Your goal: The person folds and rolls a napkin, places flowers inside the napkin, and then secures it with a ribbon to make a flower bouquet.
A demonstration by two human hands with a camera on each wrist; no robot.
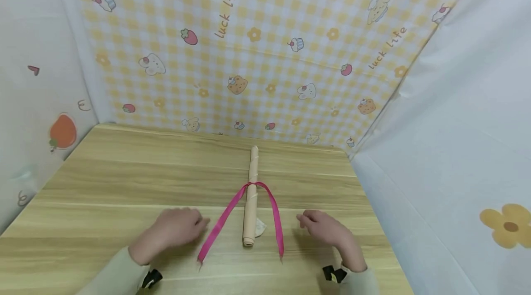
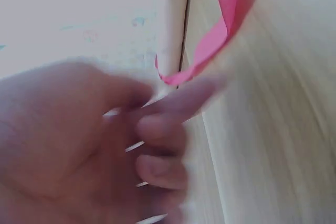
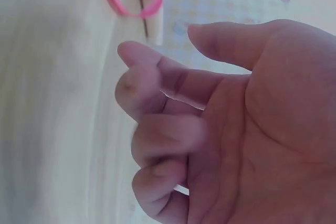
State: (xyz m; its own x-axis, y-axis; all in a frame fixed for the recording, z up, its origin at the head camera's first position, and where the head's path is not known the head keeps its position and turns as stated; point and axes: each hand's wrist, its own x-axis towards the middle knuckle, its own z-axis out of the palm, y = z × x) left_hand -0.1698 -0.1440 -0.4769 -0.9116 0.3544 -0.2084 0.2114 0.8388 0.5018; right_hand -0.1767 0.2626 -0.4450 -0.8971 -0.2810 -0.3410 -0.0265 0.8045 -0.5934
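On the wooden table lies a rolled-up beige sheet [image 1: 250, 212], its length running away from me. A magenta ribbon [image 1: 224, 219] goes round its middle, with two loose tails spread to left and right. My left hand [image 1: 176, 228] hovers just left of the left tail, holding nothing. In the left wrist view its fingers [image 2: 163, 132] are loosely bent, the index finger straighter. To the right of the right tail, my right hand [image 1: 325, 228] is also bare of any object. Its fingers [image 3: 168, 135] curl loosely with the thumb apart, as the right wrist view shows.
A small pale piece [image 1: 260, 227] sticks out from under the roll's right side. Behind the wooden table [image 1: 166, 161] hangs a yellow checked cloth [image 1: 269, 64]. White sheets [image 1: 448, 147] close off both sides.
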